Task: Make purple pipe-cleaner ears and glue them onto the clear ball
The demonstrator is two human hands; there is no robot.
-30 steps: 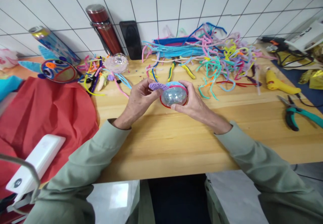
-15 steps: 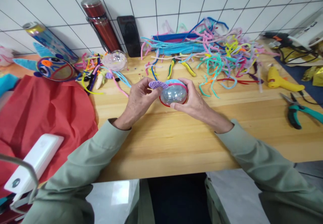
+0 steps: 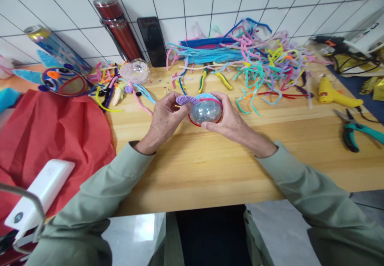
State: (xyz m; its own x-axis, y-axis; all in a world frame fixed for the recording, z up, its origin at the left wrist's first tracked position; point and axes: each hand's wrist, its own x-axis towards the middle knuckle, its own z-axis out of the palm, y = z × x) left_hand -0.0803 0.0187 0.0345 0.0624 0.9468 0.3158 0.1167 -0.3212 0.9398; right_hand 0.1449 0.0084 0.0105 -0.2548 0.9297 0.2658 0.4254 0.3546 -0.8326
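Above the middle of the wooden table, my right hand (image 3: pixel 229 116) is closed round the right side of a clear plastic ball (image 3: pixel 205 112). Pink and red pipe cleaner runs along the ball's edge, with light blue fuzzy pieces on its top. My left hand (image 3: pixel 168 116) pinches a flat purple pipe-cleaner piece (image 3: pixel 186 100) between thumb and fingers at the ball's upper left. Whether the purple piece is fixed to the ball I cannot tell. Beyond my hands, yellow-handled pliers (image 3: pixel 223 81) lie partly under the pipe cleaners.
A heap of pipe cleaners (image 3: pixel 216 54) lies along the tiled wall. At right are a yellow glue gun (image 3: pixel 336 94) and teal-handled pliers (image 3: pixel 349 132). Left stand a red thermos (image 3: pixel 120 30) and a can (image 3: pixel 57 48), near a red cloth (image 3: pixel 72 126) bearing a white power bank (image 3: pixel 40 192).
Both hands keep their hold on the ball and the purple piece, almost unmoved. The whole view has shifted very slightly.
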